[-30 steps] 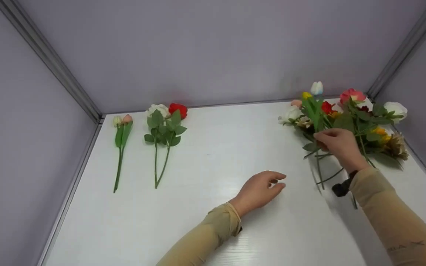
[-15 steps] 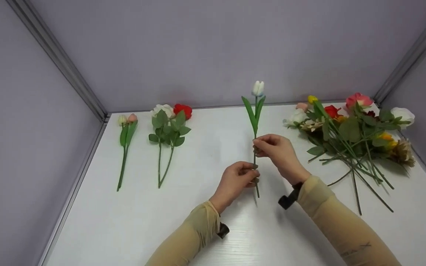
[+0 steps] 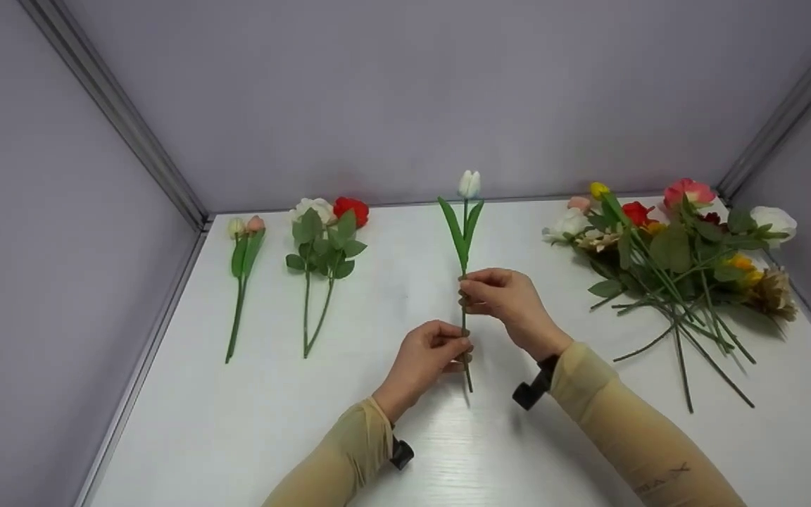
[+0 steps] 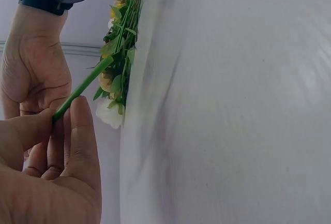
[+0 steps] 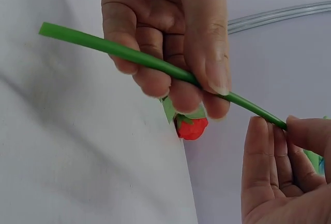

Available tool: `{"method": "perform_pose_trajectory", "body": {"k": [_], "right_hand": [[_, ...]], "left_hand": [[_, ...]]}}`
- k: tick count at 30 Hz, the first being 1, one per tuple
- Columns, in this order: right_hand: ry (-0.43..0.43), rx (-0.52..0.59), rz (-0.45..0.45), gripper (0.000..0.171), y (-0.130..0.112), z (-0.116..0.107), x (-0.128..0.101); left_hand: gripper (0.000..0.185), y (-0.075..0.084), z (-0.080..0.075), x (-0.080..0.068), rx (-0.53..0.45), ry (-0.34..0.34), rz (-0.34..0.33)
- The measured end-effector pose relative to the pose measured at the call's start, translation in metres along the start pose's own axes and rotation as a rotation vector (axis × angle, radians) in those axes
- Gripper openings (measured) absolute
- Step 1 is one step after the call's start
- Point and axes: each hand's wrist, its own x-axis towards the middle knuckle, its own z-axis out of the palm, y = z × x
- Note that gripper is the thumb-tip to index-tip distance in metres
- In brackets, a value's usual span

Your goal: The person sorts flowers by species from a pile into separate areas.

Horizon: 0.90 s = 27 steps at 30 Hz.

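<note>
**Items lying on the white table, apart from the work in hand**

A white table [image 3: 377, 436] is enclosed by pale lilac walls [image 3: 405, 91] joined by metal corner strips [image 3: 117, 116]. At far left, a pair of small bud stems [image 3: 240, 282], one cream and one pink, is laid flat. Just beside it, two leafy roses [image 3: 321, 246], one white and one red, are laid together. At right, a loose heap of mixed flowers [image 3: 680, 260] is spread, stems fanned toward the near edge.

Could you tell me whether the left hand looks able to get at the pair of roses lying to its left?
Probably not yet: the left hand pinches the tulip stem; bare table lies between it and the roses.
</note>
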Motion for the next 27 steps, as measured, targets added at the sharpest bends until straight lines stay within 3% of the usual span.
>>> {"method": "perform_pose_trajectory", "body": {"k": [8, 14, 23, 27], "right_hand": [[0.025, -0.011, 0.007, 0.034, 0.001, 0.000, 0.001], [0.026, -0.013, 0.001, 0.035, 0.003, 0.002, 0.001], [0.034, -0.035, 0.004, 0.033, 0.006, 0.007, 0.001], [0.030, -0.075, -0.016, 0.030, 0.009, 0.012, 0.002]], "left_hand": [[0.027, -0.002, -0.001, 0.002, -0.007, 0.048, 0.026], [0.021, -0.001, -0.001, 0.005, 0.000, 0.092, 0.053], [0.022, 0.001, -0.003, 0.008, 0.034, 0.110, 0.044], [0.018, 0.002, -0.010, 0.008, 0.055, 0.106, 0.041]]}}
